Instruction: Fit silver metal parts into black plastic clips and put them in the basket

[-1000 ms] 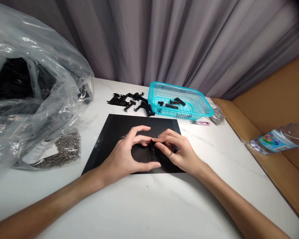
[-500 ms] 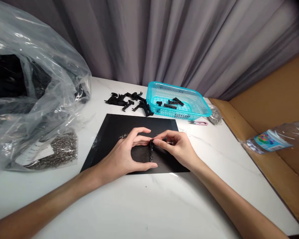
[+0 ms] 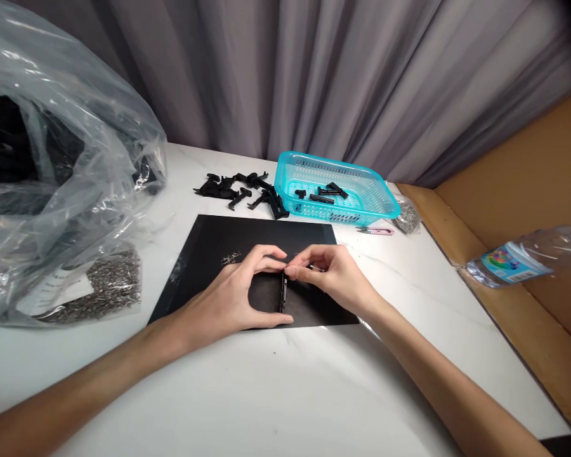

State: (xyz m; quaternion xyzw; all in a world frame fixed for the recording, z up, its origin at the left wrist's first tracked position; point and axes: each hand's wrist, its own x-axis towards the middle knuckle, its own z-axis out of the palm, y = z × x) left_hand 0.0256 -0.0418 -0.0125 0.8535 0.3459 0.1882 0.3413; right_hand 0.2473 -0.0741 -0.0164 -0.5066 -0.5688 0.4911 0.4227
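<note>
A narrow black plastic part (image 3: 283, 293) stands lengthwise between my hands, over the black mat (image 3: 181, 279). My left hand (image 3: 233, 285) spans it, thumb at the near end and fingers at the far end. The thumb and forefinger of my right hand (image 3: 330, 273) pinch together at the part's far end; whether a smaller piece is between them is hidden. Small shiny metal pieces (image 3: 231, 258) lie on the mat beyond my left hand. A little metal also shows beneath my right fingers.
Behind the mat lie a heap of black plastic parts (image 3: 240, 190) and a turquoise basket (image 3: 394, 208) with several more. Pink-handled snips (image 3: 380, 231) lie by it. Left are a large clear bag (image 3: 124, 82) and a bag of metal bits (image 3: 114, 285); right, a plastic bottle (image 3: 509, 261) and cardboard (image 3: 518, 171).
The whole view has shifted slightly. The black part has turned a little between my fingers, showing a smoother side. Both hands keep nearly the same hold.
</note>
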